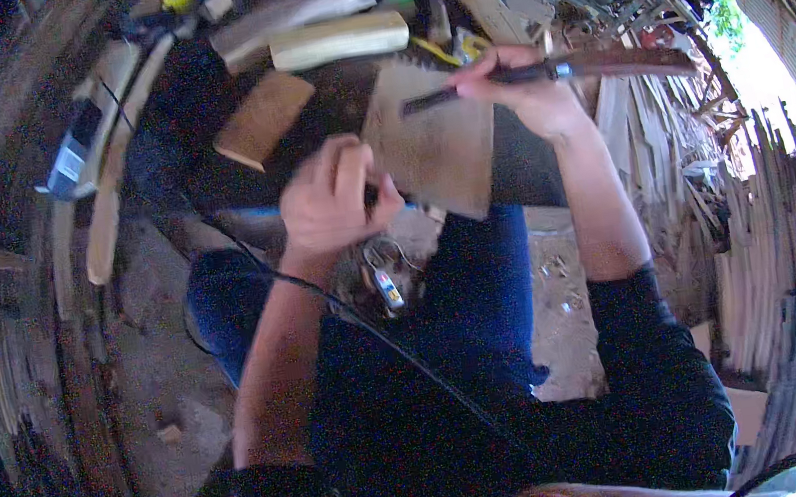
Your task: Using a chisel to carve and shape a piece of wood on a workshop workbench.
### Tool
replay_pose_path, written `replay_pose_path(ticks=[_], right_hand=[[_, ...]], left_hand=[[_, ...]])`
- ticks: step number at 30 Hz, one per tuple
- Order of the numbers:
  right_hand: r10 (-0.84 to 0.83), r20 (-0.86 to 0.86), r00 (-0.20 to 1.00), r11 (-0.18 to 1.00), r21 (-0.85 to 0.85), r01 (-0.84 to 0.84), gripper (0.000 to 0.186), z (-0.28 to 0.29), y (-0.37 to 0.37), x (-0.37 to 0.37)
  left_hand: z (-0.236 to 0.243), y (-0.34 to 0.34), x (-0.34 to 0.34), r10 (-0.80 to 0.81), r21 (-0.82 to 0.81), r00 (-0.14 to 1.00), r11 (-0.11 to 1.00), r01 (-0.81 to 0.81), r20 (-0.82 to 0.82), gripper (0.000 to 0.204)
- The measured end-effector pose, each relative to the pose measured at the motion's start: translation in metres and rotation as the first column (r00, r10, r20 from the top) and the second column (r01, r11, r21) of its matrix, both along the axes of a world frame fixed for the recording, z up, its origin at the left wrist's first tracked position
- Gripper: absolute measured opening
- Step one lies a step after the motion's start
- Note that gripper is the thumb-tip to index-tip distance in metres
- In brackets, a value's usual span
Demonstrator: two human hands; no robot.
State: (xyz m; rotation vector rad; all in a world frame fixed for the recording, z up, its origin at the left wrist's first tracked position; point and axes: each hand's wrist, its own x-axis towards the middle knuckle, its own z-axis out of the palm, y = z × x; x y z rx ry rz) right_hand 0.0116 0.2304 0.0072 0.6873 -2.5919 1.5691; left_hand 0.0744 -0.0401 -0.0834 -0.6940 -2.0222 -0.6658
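My right hand [517, 82] is raised over the right side of the dark work surface, its fingers closed around the dark handle of a long knife-like tool [625, 63]. A shiny metal collar joins the handle to a brown, blade-like part that points right. Below the handle lies a flat, thin wooden board [440, 147]. My left hand [332, 202] is curled near the board's left edge and slightly blurred; whatever sits inside its fingers is hidden. Beyond it a small brown wooden block [266, 120] rests on the dark surface.
Pale split wood pieces [339, 41] and a yellow-handled tool [438, 52] lie at the back. A black cable [356, 309] crosses my lap. A small white-and-blue object [388, 288] is between my legs. Wood strips [770, 250] stack at the right.
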Motion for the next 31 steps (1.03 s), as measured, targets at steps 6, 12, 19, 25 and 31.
replay_pose_path(ticks=[6,12,19,25,31], right_hand=[[0.050,-0.088,0.995,0.976,-0.205,-0.067,0.014,0.002,-0.019,0.011],[0.180,-0.337,0.924,0.649,-0.665,-0.369,0.046,0.065,0.016,0.031],[0.112,-0.349,0.930,0.728,-0.609,-0.316,0.045,0.011,0.025,0.039],[-0.220,-0.390,0.894,0.798,-0.599,-0.064,0.043,-0.049,0.022,0.026],[-0.192,-0.561,0.805,0.965,-0.256,0.051,0.042,-0.042,0.036,0.029]], left_hand=[[0.001,-0.007,0.016,-0.060,0.012,0.989,0.998,0.059,0.138,0.031],[-0.068,-0.024,0.123,-0.557,0.834,0.640,0.480,-0.271,0.529,0.037],[-0.144,-0.143,0.282,-0.028,0.044,0.748,0.999,-0.001,0.663,0.013],[0.086,-0.140,0.123,0.238,0.031,0.956,0.971,-0.236,-0.172,0.026],[0.195,0.049,-0.096,0.135,-0.268,0.669,0.958,0.100,0.731,0.030]])
